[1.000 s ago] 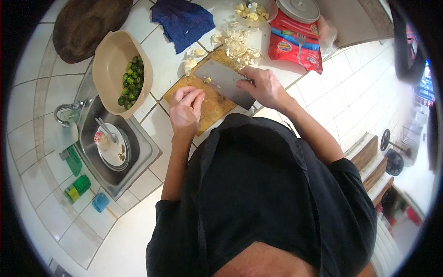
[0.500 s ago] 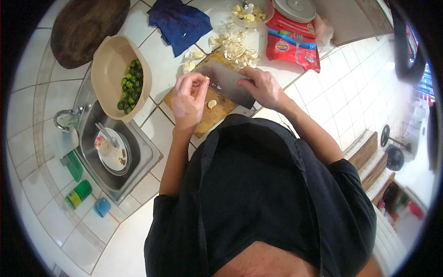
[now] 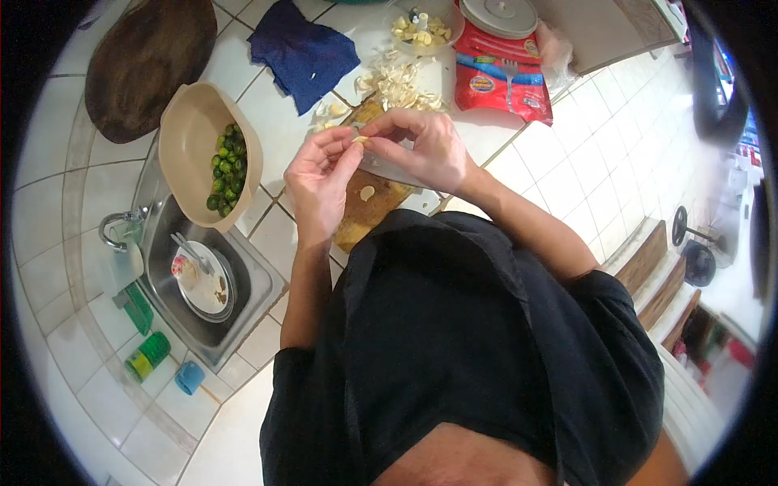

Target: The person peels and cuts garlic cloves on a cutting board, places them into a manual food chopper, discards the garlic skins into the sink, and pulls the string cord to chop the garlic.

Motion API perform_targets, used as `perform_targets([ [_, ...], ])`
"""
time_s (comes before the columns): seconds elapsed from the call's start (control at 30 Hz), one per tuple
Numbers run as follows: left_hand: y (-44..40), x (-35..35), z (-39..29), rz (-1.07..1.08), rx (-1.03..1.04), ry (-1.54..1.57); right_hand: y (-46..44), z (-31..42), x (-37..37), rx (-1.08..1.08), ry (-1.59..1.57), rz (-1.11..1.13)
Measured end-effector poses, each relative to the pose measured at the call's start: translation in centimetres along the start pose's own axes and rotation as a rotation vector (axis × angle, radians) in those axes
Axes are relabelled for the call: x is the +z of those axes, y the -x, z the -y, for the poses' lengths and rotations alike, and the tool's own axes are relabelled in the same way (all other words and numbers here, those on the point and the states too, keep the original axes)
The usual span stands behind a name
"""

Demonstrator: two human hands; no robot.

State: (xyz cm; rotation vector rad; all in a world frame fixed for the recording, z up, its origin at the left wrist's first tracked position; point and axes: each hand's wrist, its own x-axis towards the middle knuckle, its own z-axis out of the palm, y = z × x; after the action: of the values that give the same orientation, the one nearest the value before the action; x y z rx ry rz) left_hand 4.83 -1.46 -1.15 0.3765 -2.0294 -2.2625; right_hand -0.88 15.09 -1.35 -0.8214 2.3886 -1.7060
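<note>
1. The left hand [image 3: 318, 182] has its thumb and fingers pinched on a small pale-yellow garlic clove [image 3: 360, 140], which sits right at the tips, raised above the board.
2. The right hand [image 3: 429, 152] brings its thumb and forefinger to the same clove from the other side, gripping it there too.
3. Beneath the right hand shows part of a broad grey metal blade [image 3: 386, 168]; its handle is hidden.
4. Under both lies a worn yellow-brown wooden cutting board [image 3: 363, 223], by the front edge of the white-tiled bench [image 3: 275, 134]. A flat cream-coloured garlic piece [image 3: 367, 193] rests on it, just below the fingers.
5. Past the board's far edge are a heap of papery whitish garlic peel [image 3: 403, 83] and a clear round bowl [image 3: 459, 32] of peeled cloves [image 3: 421, 34].
6. Near the bench's right-hand front edge, a silvery fork [image 3: 510, 81] lies on a red plastic packet [image 3: 478, 103].
7. Leftward, a beige oval bowl [image 3: 190, 134] of green Brussels sprouts [image 3: 229, 170] stands beside the steel sink [image 3: 263, 279].
</note>
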Motion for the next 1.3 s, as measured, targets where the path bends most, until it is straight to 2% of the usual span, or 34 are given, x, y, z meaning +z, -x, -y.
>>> perform_targets([
  [0.07, 0.0, 0.4, -0.4, -0.03, 0.04, 0.044, 0.0, -0.1, 0.2, 0.217, -0.296, -0.018],
  [0.17, -0.2, 0.8, -0.6, -0.04, 0.069, 0.029, 0.0, -0.2, -0.1, 0.29, -0.274, -0.027],
  [0.3, -0.1, 1.4, -0.4, -0.056, 0.166, -0.015, -0.1, 0.4, -0.4, 0.291, -0.269, -0.05],
  [0.37, 0.0, 1.8, -0.6, -0.071, 0.192, -0.037, -0.2, 1.0, -0.5, 0.174, -0.109, -0.079],
  [0.47, 0.1, 2.2, -1.1, -0.125, 0.203, -0.092, -0.4, 1.1, -0.5, 0.109, -0.059, -0.101],
  [0.73, 0.1, 3.0, -1.7, -0.152, 0.283, -0.224, -0.7, 0.8, -0.4, 0.081, 0.026, -0.11],
  [0.87, -0.5, 2.3, -1.4, -0.128, 0.216, -0.136, -0.8, 0.5, -0.6, 0.118, -0.021, -0.105],
  [0.9, -1.1, 1.4, -1.0, -0.085, 0.144, -0.022, -0.8, 0.3, -0.7, 0.117, -0.021, -0.105],
  [0.97, -1.4, 0.9, -0.6, -0.041, 0.074, 0.09, -0.9, -0.2, -0.9, 0.289, -0.245, -0.024],
  [1.03, -1.4, 0.9, -0.6, -0.025, 0.173, 0.046, -0.9, 0.4, -1.0, 0.277, -0.194, -0.044],
  [1.17, -0.5, 2.2, -1.2, -0.083, 0.209, -0.076, -1.1, 1.0, -1.1, 0.224, -0.095, -0.117],
  [1.23, -0.3, 2.4, -1.7, -0.087, 0.229, -0.294, -1.1, 0.9, -1.1, 0.196, -0.082, -0.116],
  [1.3, -0.8, 1.6, -1.5, -0.066, 0.258, -0.323, -1.1, 0.8, -1.2, 0.169, -0.068, -0.115],
])
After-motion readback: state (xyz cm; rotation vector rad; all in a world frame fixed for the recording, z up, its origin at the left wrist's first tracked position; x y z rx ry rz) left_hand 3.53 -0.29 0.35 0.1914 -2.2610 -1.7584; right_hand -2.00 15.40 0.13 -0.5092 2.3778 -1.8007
